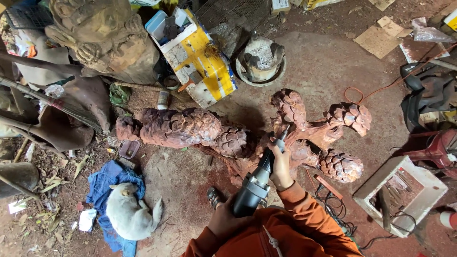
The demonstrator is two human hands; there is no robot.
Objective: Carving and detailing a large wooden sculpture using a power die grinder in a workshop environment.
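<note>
Orange sleeves [290, 228] fill the near edge. Left of them a white dog [129, 214] sleeps on a blue cloth [102, 183]. Left hand [223, 220] wraps the die grinder [254, 183] body, right hand [281, 166] clasps its neck, bit touching the reddish pinecone carving [304, 133]. A snagged bit could kick sideways; the cable [333, 204] coiled just right might tangle.

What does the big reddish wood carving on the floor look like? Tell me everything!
The wood carving is a long, knobbly, reddish-brown piece lying flat on the dusty floor. It has a thick scaly body on the left and twisting branches on the right, ending in pinecone-like lumps covered in carved scales. The tip of a dark grinder presses on its middle, steadied by the right hand near the tip, with the left hand at the tool's rear.
</note>
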